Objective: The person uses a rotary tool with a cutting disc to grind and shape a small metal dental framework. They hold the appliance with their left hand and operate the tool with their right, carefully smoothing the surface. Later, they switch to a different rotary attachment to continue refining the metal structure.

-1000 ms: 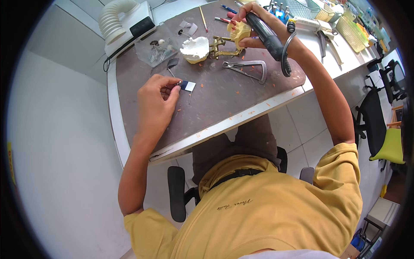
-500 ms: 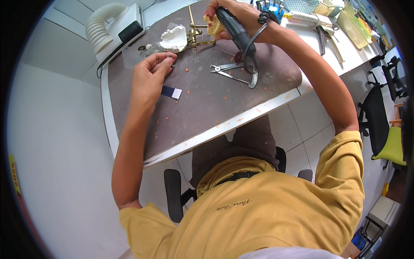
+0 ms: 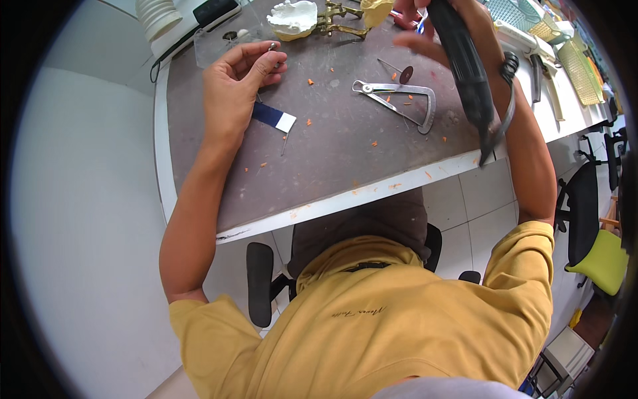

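My left hand [image 3: 229,83] pinches a small metal piece [image 3: 272,47] between thumb and fingertips; its exact kind is too small to make out. A black rotary handpiece [image 3: 463,66] with a cord lies in my right hand [image 3: 484,33], whose thumb sticks out, slightly blurred. Beyond the hands, a brass articulator [image 3: 340,28] stands between a white dental cast [image 3: 292,18] and a yellow one [image 3: 376,12]. A metal caliper gauge [image 3: 428,106] rests nearer my right hand, beside a dark red disc on a shank [image 3: 406,74].
Beside my left wrist lies a dark blue strip with a white end [image 3: 274,117], a thin metal pin [image 3: 285,145] below it. Orange shavings dot the brown mat [image 3: 319,173]. A white hose unit [image 3: 158,18] stands far left; baskets [image 3: 579,70] and a pale-handled tool [image 3: 553,93] sit right.
My right hand has moved right with the handpiece, away from the yellow cast, which now stands by the articulator. My left hand still pinches the small piece. The whole view has shifted.
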The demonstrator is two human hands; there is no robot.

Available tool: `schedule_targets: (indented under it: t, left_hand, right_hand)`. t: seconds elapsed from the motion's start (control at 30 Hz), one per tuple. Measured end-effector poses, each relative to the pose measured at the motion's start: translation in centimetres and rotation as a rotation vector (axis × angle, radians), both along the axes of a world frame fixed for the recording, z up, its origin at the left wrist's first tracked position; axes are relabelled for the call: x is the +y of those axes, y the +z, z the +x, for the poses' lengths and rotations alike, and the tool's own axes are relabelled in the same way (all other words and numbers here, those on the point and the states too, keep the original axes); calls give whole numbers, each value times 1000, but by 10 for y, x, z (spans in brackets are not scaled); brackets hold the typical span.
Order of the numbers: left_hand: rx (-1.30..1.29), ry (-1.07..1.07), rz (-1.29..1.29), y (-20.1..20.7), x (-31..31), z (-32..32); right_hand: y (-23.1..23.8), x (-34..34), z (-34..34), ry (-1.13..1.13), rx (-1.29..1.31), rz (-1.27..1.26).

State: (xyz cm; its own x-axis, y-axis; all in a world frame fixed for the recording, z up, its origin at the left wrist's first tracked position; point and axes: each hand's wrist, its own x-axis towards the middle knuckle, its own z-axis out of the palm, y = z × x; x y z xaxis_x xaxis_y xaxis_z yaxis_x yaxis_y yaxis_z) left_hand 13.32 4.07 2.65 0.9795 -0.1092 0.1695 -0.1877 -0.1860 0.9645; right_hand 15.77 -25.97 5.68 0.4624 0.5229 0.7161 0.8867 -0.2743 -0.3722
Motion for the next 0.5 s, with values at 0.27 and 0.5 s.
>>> schedule_targets:
  t: [0.27,0.5]
  left_hand:
    - [-355,125,435,-4,2,6]
    - [-266,155,366,1,7,-2]
  right_hand:
    - [7,0,-24,21,-20,-444]
    - [-2,3,-32,-70,26,-583]
